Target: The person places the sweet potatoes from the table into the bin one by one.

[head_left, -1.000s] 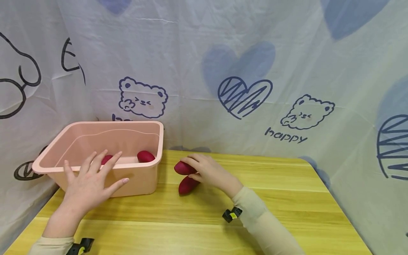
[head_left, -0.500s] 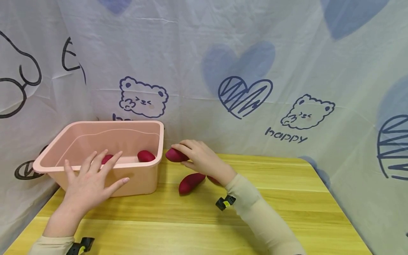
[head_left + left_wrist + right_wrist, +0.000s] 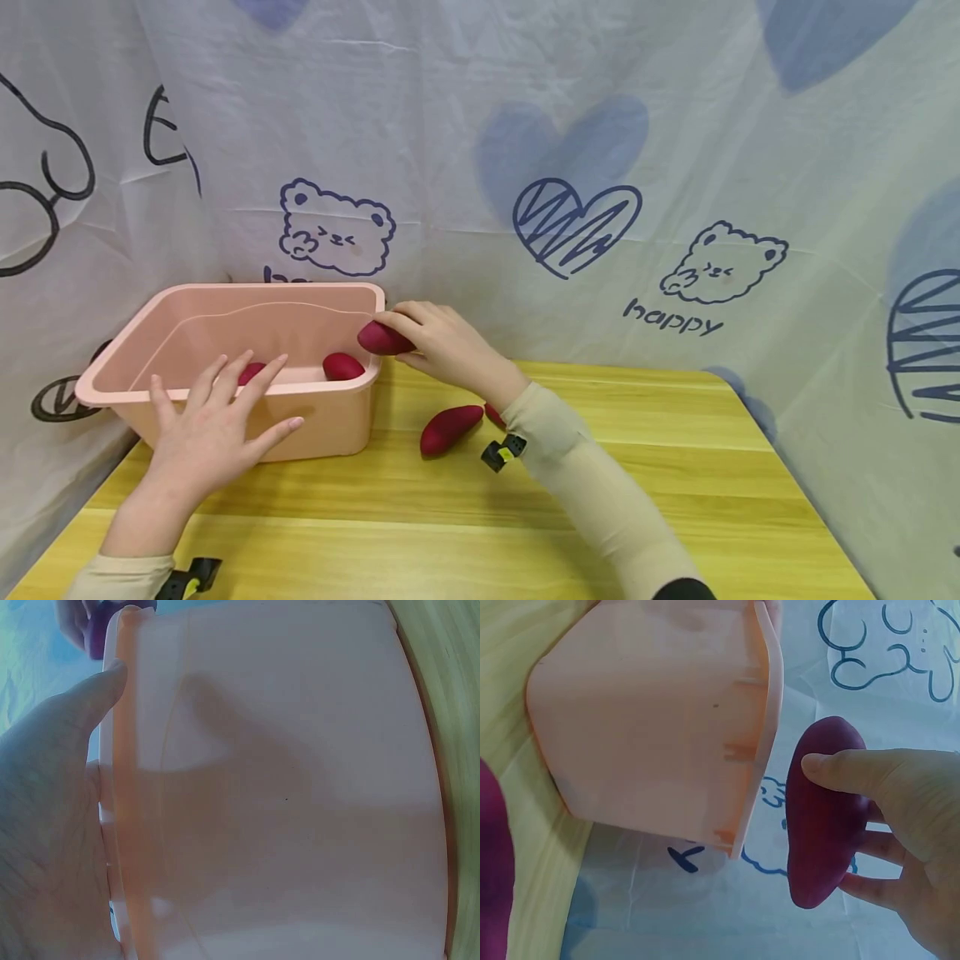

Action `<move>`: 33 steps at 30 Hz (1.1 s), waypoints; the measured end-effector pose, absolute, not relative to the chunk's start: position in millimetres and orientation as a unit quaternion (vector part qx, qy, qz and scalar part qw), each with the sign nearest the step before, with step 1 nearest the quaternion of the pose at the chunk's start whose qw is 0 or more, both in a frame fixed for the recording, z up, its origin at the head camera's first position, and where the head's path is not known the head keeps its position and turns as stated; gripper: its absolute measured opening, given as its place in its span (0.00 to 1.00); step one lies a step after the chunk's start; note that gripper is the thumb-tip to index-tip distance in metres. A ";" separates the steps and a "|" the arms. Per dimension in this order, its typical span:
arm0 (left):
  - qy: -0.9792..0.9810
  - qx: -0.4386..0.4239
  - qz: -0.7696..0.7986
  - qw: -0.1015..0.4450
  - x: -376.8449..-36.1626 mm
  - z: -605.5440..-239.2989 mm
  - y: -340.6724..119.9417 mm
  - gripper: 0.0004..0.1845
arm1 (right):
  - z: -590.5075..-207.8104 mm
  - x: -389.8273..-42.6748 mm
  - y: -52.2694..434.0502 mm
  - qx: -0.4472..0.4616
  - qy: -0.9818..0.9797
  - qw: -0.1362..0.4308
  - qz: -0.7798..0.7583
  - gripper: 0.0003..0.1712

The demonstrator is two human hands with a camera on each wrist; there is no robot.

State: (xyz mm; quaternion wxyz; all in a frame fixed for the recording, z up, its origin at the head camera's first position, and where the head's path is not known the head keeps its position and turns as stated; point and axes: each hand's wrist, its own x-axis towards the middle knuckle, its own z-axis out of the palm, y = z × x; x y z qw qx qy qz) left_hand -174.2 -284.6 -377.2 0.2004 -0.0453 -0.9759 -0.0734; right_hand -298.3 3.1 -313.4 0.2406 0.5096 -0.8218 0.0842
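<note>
Gripping one sweet potato point(image 3: 381, 339), right hand point(image 3: 442, 346); two in bin point(image 3: 330, 421), two on table point(image 3: 675, 467).

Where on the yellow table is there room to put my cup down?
The table is bare right of the right arm's sleeve, out to the curtain, and along the front edge. It's crowded by the pink bin, where a sweet potato lies.
</note>
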 end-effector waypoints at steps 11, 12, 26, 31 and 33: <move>-0.977 -0.043 -0.073 0.198 -175.1 -377.3 -284.4 0.45 | -309.3 -306.2 -31.2 0.510 -0.824 0.233 0.079 0.27; -0.976 -0.043 -0.073 0.198 -175.1 -377.2 -284.3 0.45 | -309.3 -307.2 -34.0 0.510 -0.824 0.233 0.078 0.27; -0.976 -0.042 -0.074 0.199 -174.6 -377.9 -284.4 0.45 | -313.4 -315.5 -72.4 0.496 -0.835 0.226 0.071 0.29; -0.976 -0.044 -0.071 0.200 -174.7 -377.9 -284.5 0.44 | -315.6 -315.1 -82.5 0.489 -0.838 0.237 0.051 0.28; -0.976 -0.043 -0.070 0.199 -174.8 -377.8 -284.5 0.44 | -317.1 -315.6 -85.6 0.489 -0.836 0.243 0.047 0.27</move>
